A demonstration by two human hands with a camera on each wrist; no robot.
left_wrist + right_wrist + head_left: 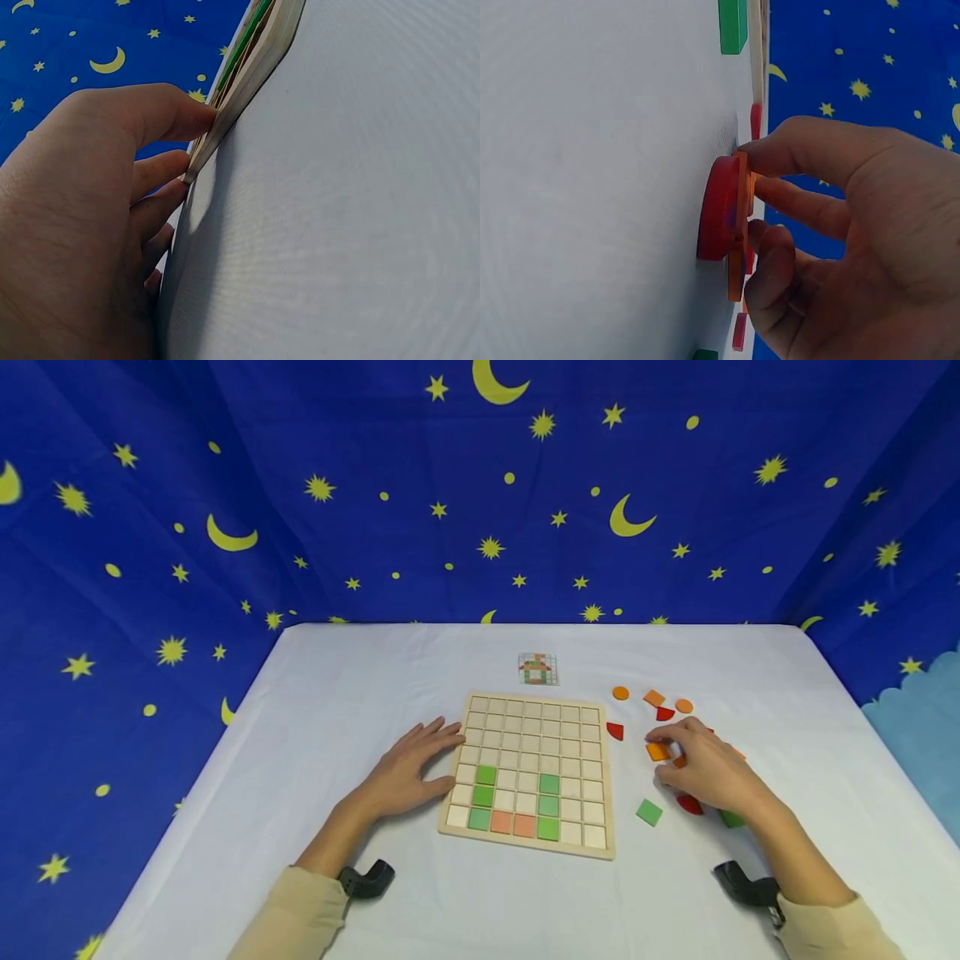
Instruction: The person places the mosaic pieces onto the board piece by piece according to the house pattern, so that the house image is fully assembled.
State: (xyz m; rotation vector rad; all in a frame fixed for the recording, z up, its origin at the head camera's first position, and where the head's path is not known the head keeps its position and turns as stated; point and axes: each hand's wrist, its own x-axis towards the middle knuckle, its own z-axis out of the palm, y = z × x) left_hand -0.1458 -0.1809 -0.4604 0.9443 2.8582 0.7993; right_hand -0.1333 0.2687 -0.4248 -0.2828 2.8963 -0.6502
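Note:
A wooden grid board (526,842) lies on the table with green and salmon squares in some of its lower cells. My left hand (408,772) rests by its left side, with fingertips and thumb at the frame; the left wrist view shows the thumb tip on the board's edge (244,86). Over the loose pieces to the board's right is my right hand (712,768). Its thumb and index finger are spread around an orange square (657,752). In the right wrist view the thumb tip overlaps orange pieces beside a thick red piece (718,210), and the other fingers curl.
Behind the board lies a small pattern card (537,668). Orange discs (620,693), red quarter-circles (615,731) and a green square (649,812) are scattered to the right. A blue star-patterned curtain (405,460) borders the white table (360,677).

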